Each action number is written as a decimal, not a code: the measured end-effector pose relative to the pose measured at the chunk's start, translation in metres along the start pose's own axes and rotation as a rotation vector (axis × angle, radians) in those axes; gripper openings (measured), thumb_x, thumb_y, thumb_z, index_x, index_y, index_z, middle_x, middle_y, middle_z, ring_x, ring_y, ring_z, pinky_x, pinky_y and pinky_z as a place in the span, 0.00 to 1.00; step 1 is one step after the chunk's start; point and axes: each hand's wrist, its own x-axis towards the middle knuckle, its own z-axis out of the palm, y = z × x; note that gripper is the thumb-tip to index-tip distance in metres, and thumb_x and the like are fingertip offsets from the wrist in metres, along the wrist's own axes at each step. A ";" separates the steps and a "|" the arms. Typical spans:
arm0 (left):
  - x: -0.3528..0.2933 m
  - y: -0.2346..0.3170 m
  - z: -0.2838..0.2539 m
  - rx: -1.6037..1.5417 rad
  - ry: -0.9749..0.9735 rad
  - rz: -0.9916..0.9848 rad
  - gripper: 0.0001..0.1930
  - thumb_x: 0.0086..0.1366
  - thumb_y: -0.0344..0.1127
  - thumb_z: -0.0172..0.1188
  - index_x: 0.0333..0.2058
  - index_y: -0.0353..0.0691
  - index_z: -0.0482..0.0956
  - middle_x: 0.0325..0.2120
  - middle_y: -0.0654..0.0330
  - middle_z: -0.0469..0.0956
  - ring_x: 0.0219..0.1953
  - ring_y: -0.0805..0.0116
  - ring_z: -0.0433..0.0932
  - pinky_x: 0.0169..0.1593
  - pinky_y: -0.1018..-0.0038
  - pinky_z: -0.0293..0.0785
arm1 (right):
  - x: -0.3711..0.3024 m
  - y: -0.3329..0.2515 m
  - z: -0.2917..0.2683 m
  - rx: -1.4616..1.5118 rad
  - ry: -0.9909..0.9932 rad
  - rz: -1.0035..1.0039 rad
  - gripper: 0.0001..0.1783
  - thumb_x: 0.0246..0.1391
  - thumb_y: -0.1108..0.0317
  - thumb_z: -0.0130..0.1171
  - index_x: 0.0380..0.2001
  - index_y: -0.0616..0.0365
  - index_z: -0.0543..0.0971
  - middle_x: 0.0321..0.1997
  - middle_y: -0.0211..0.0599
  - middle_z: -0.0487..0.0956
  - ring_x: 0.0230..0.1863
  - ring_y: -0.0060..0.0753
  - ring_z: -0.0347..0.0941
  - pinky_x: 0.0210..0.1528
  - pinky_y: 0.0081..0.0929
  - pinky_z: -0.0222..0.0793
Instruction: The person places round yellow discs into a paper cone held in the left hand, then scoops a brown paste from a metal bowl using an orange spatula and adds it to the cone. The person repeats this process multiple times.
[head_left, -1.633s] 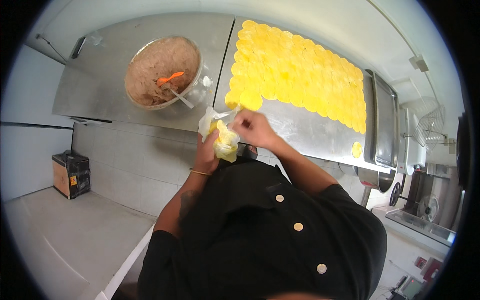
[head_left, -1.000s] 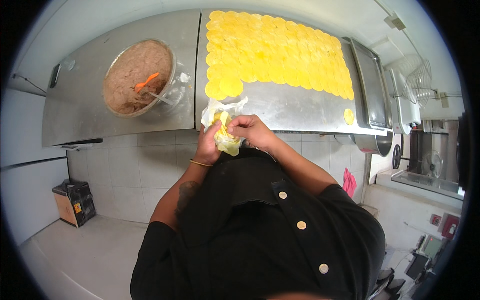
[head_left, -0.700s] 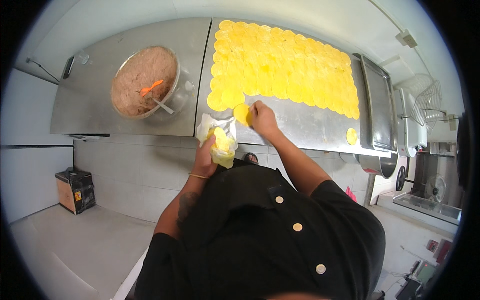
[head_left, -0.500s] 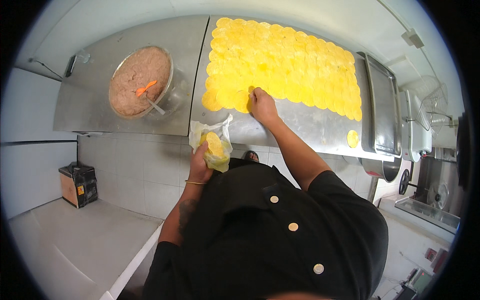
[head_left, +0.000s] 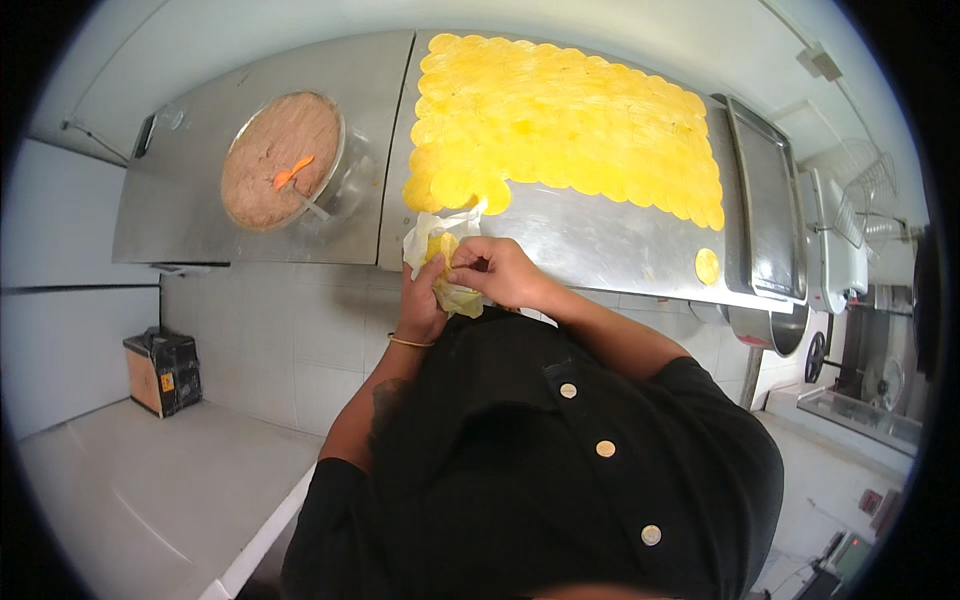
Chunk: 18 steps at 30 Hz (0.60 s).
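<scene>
My left hand (head_left: 422, 300) is wrapped round a crinkled, translucent plastic bag (head_left: 460, 300) over the table's near edge. A stack of round yellow dumpling wrappers (head_left: 437, 245) sticks out of the bag's opening. My right hand (head_left: 503, 272) is at the same stack, its thumb and fingers pinched on the edge of a wrapper; its fingertips are partly hidden. Beyond both hands, many overlapping yellow wrappers (head_left: 570, 120) cover the steel table (head_left: 590, 225) in rows. A lone wrapper (head_left: 707, 266) lies apart near the table's front right.
At the left, a big bowl of pinkish-brown minced filling (head_left: 285, 140) holds a spoon with an orange part (head_left: 293, 172). To the right of the wrappers stands a metal tray (head_left: 765, 200), with a white appliance (head_left: 832, 250) beyond. A black box (head_left: 165, 370) sits lower left.
My right hand has come back from the near left edge of the laid wrappers to the bag. Wrappers now show where it was. My left hand has shifted slightly right and up with the bag.
</scene>
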 end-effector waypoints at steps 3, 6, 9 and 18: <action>0.005 0.007 0.000 0.036 -0.057 -0.047 0.24 0.77 0.31 0.55 0.68 0.41 0.64 0.60 0.56 0.74 0.61 0.62 0.76 0.64 0.63 0.74 | -0.005 -0.002 0.005 0.127 0.033 0.080 0.10 0.61 0.65 0.71 0.37 0.62 0.84 0.34 0.41 0.83 0.37 0.30 0.80 0.43 0.33 0.76; 0.013 0.006 -0.004 -0.106 -0.093 -0.135 0.24 0.76 0.33 0.56 0.68 0.41 0.64 0.59 0.57 0.75 0.59 0.63 0.77 0.64 0.63 0.75 | -0.011 0.004 0.014 0.122 0.129 0.087 0.10 0.62 0.65 0.69 0.37 0.62 0.84 0.35 0.41 0.84 0.37 0.29 0.79 0.43 0.32 0.75; 0.019 0.003 -0.010 -0.095 -0.166 -0.137 0.25 0.76 0.32 0.56 0.69 0.40 0.64 0.59 0.56 0.76 0.59 0.61 0.78 0.62 0.62 0.77 | -0.017 0.018 0.020 -0.001 0.221 0.112 0.09 0.63 0.65 0.66 0.38 0.61 0.83 0.34 0.42 0.83 0.36 0.29 0.78 0.42 0.32 0.75; 0.001 0.000 -0.034 0.284 -0.108 -0.040 0.20 0.82 0.39 0.46 0.61 0.29 0.74 0.54 0.50 0.81 0.54 0.61 0.82 0.60 0.64 0.78 | 0.023 0.096 -0.044 -0.584 0.708 0.104 0.06 0.65 0.70 0.57 0.38 0.61 0.78 0.39 0.61 0.82 0.43 0.70 0.79 0.45 0.54 0.75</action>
